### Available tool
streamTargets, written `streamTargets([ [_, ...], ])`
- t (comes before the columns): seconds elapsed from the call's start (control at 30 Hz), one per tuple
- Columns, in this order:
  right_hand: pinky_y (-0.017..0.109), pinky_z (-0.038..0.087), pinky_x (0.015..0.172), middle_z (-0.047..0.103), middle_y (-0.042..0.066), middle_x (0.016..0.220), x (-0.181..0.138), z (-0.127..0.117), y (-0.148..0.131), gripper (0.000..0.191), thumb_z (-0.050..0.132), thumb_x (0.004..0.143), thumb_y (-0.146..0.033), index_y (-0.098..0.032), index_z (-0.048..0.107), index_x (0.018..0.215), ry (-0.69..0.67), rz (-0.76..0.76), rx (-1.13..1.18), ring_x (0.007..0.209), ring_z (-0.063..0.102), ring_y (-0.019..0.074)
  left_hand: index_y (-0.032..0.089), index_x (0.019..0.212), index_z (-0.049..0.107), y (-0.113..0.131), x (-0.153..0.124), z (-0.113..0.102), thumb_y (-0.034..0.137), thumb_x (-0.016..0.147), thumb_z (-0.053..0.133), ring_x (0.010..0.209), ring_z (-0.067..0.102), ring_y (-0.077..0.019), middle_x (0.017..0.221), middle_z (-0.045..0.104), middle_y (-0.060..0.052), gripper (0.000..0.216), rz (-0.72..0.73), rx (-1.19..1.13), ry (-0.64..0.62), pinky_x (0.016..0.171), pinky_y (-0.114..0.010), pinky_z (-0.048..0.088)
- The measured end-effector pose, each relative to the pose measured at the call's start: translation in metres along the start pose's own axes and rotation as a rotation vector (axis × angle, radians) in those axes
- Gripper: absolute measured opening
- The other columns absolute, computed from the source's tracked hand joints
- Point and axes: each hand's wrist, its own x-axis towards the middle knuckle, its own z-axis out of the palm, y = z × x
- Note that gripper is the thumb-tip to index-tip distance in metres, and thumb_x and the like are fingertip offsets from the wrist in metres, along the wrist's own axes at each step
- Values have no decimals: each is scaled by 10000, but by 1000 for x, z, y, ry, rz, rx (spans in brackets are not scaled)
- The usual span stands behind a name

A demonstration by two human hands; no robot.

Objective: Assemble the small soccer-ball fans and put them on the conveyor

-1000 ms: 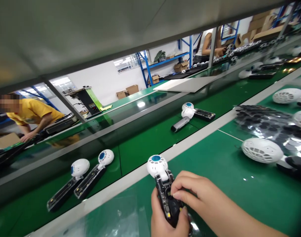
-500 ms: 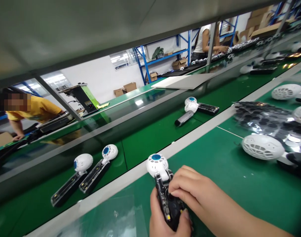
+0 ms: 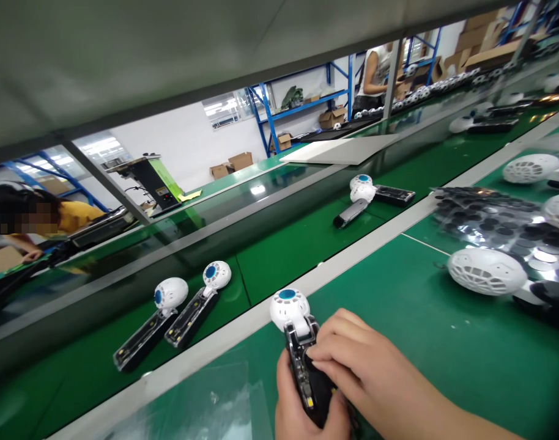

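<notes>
My left hand (image 3: 300, 406) is wrapped round the black body of a small handheld device (image 3: 308, 380), its thumb along the right edge. The device stands tilted, its white vented head (image 3: 289, 308) with a blue disc pointing away from me. Clear plastic and a small yellow piece show on the body's left side. My right hand (image 3: 353, 351) is closed, fingertips pressed together against the upper body just below the white neck. Whatever those fingertips pinch, if anything, is hidden.
Several similar devices (image 3: 194, 315) lie on the green belt (image 3: 279, 263) beyond the pale rail. On my right are a sheet of black discs (image 3: 495, 223) and more white-headed devices (image 3: 487, 271). Clear plastic film (image 3: 206, 403) lies front left. A metal shelf (image 3: 169, 55) hangs overhead. Two co-workers stand across.
The devices on the belt have shifted to the right and slightly away. My right fingertips have moved slightly left on the held device. The co-worker on the left has bent lower.
</notes>
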Motion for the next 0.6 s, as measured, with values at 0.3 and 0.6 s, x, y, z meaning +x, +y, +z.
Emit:
streamTargets([
  [0.3, 388, 461, 841, 496, 104, 1176, -13, -7, -2, 340, 434, 865, -225, -240, 519, 1194, -192, -11, -159, 1017, 492, 230, 162, 1123, 416, -6, 2, -5, 387, 577, 637, 965, 593, -249, 1032, 644, -111, 630, -45, -296, -17, 789, -257, 429],
  [0.6, 309, 441, 860, 540, 33, 1041, -21, -22, -5, 271, 376, 850, -158, -268, 584, 985, -174, 20, 385, 968, 528, 161, 191, 993, 502, 6, 2, -12, 502, 630, 633, 910, 612, -248, 928, 671, -71, 496, -158, -504, -179, 751, -284, 440],
])
